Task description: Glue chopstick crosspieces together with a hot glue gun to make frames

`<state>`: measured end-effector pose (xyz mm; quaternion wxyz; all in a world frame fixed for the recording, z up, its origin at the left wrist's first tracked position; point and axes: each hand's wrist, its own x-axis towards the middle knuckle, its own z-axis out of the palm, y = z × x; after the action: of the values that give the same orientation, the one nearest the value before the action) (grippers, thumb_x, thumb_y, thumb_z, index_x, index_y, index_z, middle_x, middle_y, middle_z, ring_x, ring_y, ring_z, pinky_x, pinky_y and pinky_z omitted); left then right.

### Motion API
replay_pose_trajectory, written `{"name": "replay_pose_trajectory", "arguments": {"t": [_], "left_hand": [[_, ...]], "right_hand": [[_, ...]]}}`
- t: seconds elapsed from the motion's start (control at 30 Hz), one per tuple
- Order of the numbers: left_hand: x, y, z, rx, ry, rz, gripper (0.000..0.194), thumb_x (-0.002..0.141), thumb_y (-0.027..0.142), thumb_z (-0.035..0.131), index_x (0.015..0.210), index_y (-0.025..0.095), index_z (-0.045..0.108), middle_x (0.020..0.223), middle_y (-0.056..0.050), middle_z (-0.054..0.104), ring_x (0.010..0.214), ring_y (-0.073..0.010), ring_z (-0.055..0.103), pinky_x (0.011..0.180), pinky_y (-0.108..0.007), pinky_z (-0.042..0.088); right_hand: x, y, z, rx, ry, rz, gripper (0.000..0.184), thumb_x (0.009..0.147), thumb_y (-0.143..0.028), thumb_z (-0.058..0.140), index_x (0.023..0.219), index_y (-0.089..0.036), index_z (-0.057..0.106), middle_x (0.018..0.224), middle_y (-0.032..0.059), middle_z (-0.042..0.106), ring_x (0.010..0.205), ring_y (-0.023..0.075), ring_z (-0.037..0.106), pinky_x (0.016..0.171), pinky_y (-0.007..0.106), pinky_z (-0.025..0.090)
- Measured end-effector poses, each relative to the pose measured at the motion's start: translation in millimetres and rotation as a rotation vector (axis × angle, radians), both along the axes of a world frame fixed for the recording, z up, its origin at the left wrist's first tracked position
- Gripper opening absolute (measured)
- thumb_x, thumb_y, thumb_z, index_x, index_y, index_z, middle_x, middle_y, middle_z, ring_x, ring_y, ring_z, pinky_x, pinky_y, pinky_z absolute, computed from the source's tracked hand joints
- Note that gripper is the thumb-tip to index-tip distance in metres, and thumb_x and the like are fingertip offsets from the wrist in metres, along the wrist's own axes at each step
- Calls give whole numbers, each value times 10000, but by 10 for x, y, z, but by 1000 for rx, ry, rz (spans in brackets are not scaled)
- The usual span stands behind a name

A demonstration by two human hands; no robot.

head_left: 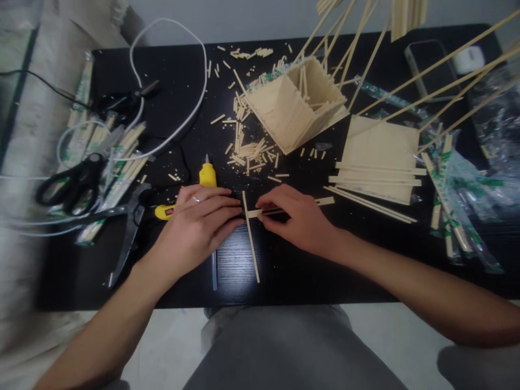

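Note:
My right hand (294,219) pinches a pair of chopsticks (325,201) that lie sideways, their left end meeting another chopstick (252,246) placed across them. My left hand (207,216) lies flat with its fingers stretched out, fingertips just left of that crossing. Whether they press on a stick end there I cannot tell. Partly covered by my left hand is a yellow glue gun (208,176), its nozzle pointing away from me and a clear glue stick (214,273) jutting out toward me.
A box of glued sticks (303,105) stands at the back, near many short cut pieces (254,150). A flat stick panel (379,146) with loose chopsticks lies to the right. Scissors (75,181), a white cable (205,70), wrapped chopsticks (122,179) and a phone (433,67) lie around.

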<state>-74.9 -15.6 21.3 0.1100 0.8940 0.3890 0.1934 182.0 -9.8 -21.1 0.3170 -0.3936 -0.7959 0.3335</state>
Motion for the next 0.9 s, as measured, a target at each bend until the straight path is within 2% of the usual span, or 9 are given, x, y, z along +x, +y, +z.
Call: {"name": "replay_pose_trajectory", "arguments": {"t": [0.07,0.13,0.2,0.33,0.43,0.53,0.63,0.77,0.9], "left_hand": [[-108,-1,118,3,-33,80,97,1019,260,691,1093,287,747,1135,7,828,1141,-259,757,1036,-504,524],[-249,-3,226,-45,-22,188,147,1010,250,651,1119,309,729,1192,9,803,1147,-257,743,1076,-513,525],[-388,-4,285,-88,76,271,249,970,282,607,1200,313,697,1285,-13,755,1206,-308,706,1078,-555,506],[-540,3,217,-58,276,333,470,835,292,590,1300,247,645,1400,-125,655,1319,-469,599,1077,-682,430],[-542,15,92,-47,343,312,459,854,307,595,1300,215,641,1396,-181,627,1280,-498,591,1001,-678,451],[-515,39,3,-30,330,302,406,890,312,624,1284,213,636,1358,-189,640,1240,-472,599,989,-646,463],[-508,71,-1,-13,331,280,341,946,330,607,1264,207,601,1319,-191,656,1189,-444,608,976,-619,465],[-551,85,124,-39,254,216,354,1003,355,578,1302,173,524,1273,-182,648,1166,-375,623,980,-522,501],[-614,18,268,-129,90,308,387,985,348,640,1330,207,534,1229,-93,651,1024,-237,647,877,-349,522]], "right_hand": [[3,-2,-6,-16,7,1,144,960,-106,702,1062,-206,691,1030,47,754,980,215,717,908,360,591],[4,2,-11,-26,14,7,137,961,-109,694,1056,-206,689,1039,48,755,974,210,714,907,357,587],[3,11,-14,-32,18,14,136,959,-107,690,1049,-208,685,1051,48,755,970,204,710,907,352,581],[2,25,-13,-26,25,21,133,957,-101,686,1040,-204,678,1045,48,751,959,196,702,904,346,570],[2,21,-9,-21,25,22,136,951,-100,684,1033,-207,675,1030,44,749,953,196,696,892,344,564],[-1,15,-2,-15,26,19,147,943,-91,674,1034,-207,673,1032,45,749,944,193,693,878,340,561],[-7,15,3,-8,36,21,150,936,-80,669,1029,-197,675,1024,48,746,930,190,692,867,333,560],[-9,21,1,-4,42,21,168,923,-66,658,1033,-191,677,1017,52,742,933,192,691,869,333,562],[-1,20,3,-9,24,20,191,904,-68,657,1038,-203,675,1014,48,740,962,205,691,878,343,560]]}}
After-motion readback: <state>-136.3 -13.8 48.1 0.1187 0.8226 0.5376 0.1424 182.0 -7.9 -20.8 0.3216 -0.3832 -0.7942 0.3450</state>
